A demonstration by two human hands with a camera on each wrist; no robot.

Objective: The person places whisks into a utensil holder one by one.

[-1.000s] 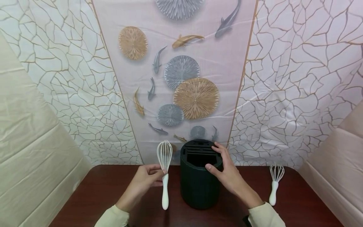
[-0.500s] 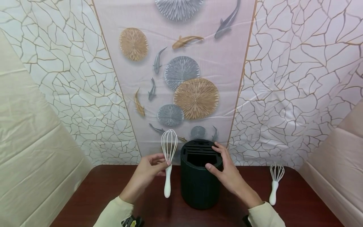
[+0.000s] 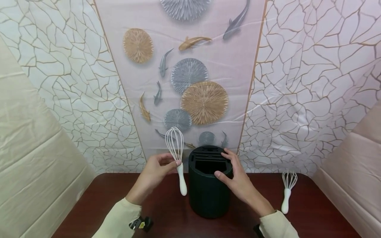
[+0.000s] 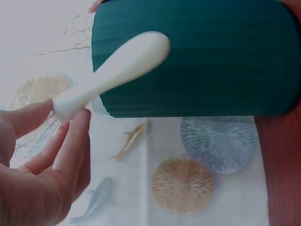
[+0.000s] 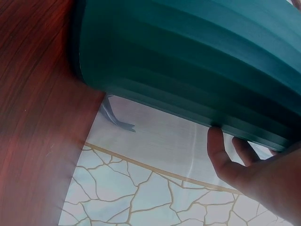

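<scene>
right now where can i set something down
Bare table shows left of the left sleeve, and between the right sleeve and the lying whisk. Crowded: around the dark green holder, where the right hand touches it and the left hand holds another whisk.

- Stretches across the bottom of the head view as a dark reddish-brown table (image 3: 104, 193), cut off by the lower frame edge
- Ends at the back in a straight edge with 2 rounded corners
- Shows dark streaks of wood grain in the right wrist view
- Carries 2 things in view directly on its surface
- Bears, around its middle from left to right, 1 dark green cylindrical holder (image 3: 209, 196), standing upright, ridged down the wall and slotted in its black top
- Bears, near its right side, 1 white whisk (image 3: 286, 199), lying well apart from the holder, handle toward the near side, wires toward the far edge
</scene>
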